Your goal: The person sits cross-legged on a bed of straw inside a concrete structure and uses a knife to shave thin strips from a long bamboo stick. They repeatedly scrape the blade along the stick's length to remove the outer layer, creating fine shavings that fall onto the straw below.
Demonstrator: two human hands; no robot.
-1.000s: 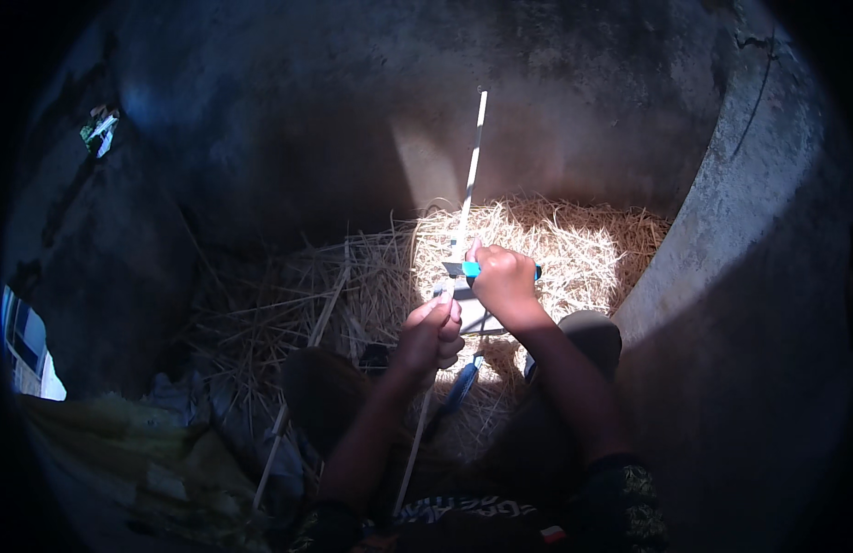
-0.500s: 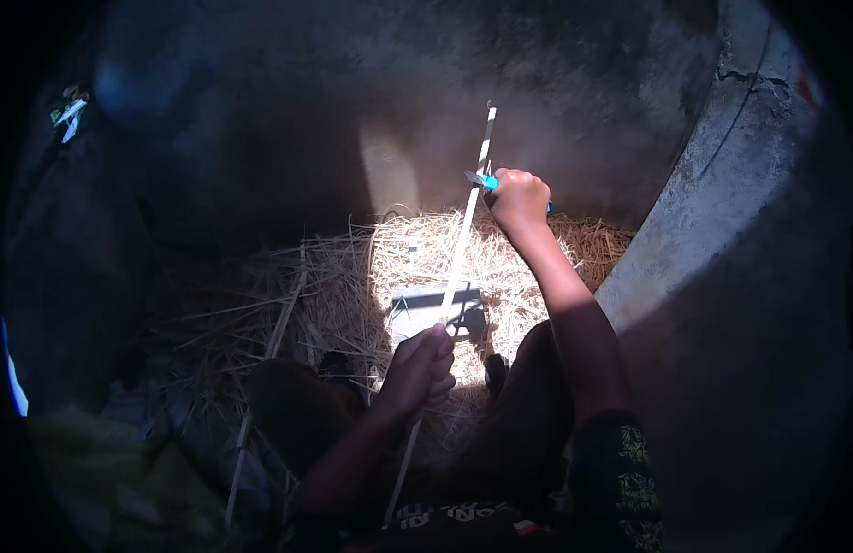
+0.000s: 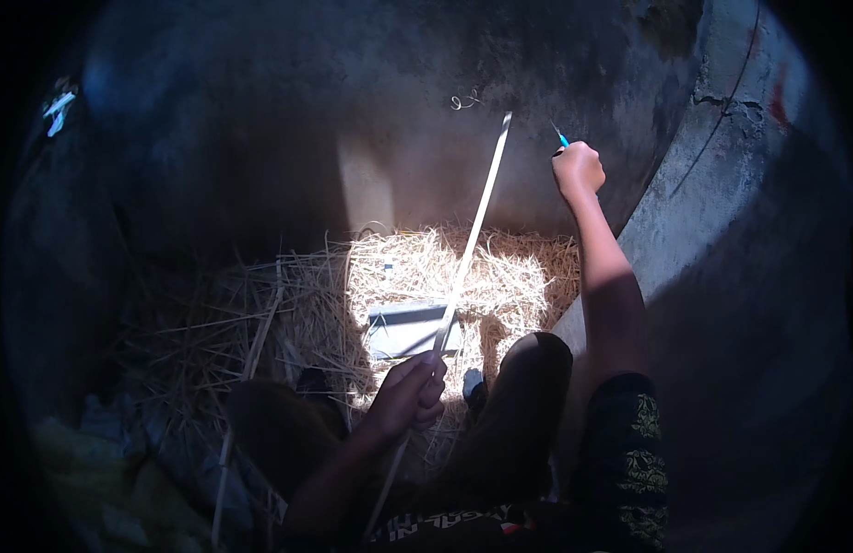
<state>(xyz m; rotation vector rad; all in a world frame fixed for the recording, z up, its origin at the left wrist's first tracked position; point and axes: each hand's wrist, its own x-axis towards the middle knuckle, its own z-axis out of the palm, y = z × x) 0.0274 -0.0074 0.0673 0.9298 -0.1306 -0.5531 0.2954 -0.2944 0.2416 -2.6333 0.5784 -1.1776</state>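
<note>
My left hand (image 3: 408, 398) is closed round a long pale strip of split bamboo or wood (image 3: 480, 217), which slants up and to the right, its far end free in the light. The strip's lower part runs below my fist toward my lap. Out to the right, my right hand (image 3: 579, 170) grips a utility knife (image 3: 563, 139) by its blue body, the thin blade pointing up and left, apart from the strip. A thin curled shaving (image 3: 464, 100) hangs in the air left of the strip's far end.
Pale shavings (image 3: 509, 276) are heaped on the ground before me, with a flat grey block (image 3: 408, 330) among them. Another long strip (image 3: 260, 336) lies on the left. A dark wall (image 3: 260, 138) stands ahead, and a sloping concrete edge (image 3: 671, 217) on the right.
My right hand has swung up and right with the knife, off the strip. A curled shaving has come loose near the strip's far end. My left hand still holds the strip.
</note>
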